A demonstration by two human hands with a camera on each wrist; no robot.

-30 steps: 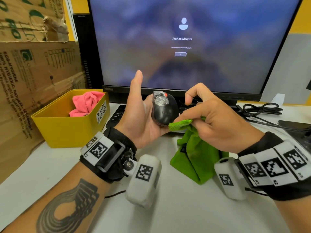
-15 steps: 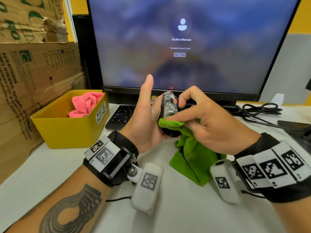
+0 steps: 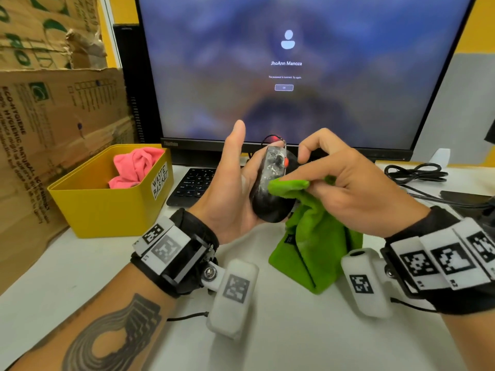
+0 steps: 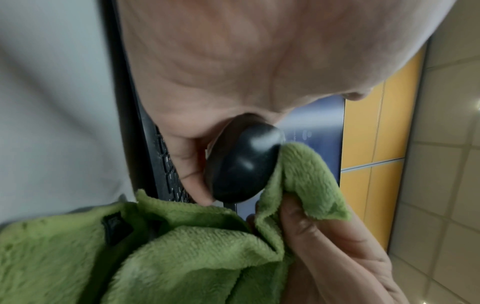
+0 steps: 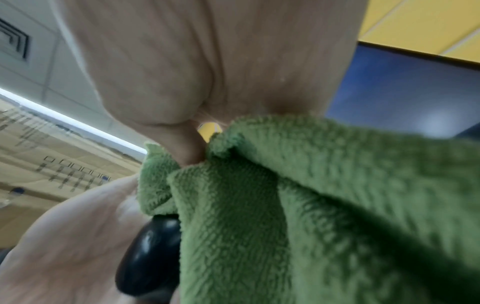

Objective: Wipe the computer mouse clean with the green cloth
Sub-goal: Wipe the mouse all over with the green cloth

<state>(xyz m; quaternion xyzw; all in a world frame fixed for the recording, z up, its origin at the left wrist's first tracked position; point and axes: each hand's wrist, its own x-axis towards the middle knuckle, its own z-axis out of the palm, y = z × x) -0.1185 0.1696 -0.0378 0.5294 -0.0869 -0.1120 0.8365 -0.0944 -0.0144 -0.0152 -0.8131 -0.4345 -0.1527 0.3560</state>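
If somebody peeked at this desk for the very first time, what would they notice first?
Probably the black computer mouse held up in the left hand in front of the monitor, with whitish smudges near its front. The right hand presses a bright green cloth against it. Off to the left, a yellow bin holds a pink rag.

Mouse [image 4: 244,164] is seen as glossy black plastic, smeared whitish up front. Green cloth [image 3: 318,236] looks fluffy, matt microfibre. Yellow bin [image 3: 107,210] reads smooth plastic, boxes [image 3: 53,129] rough cardboard.
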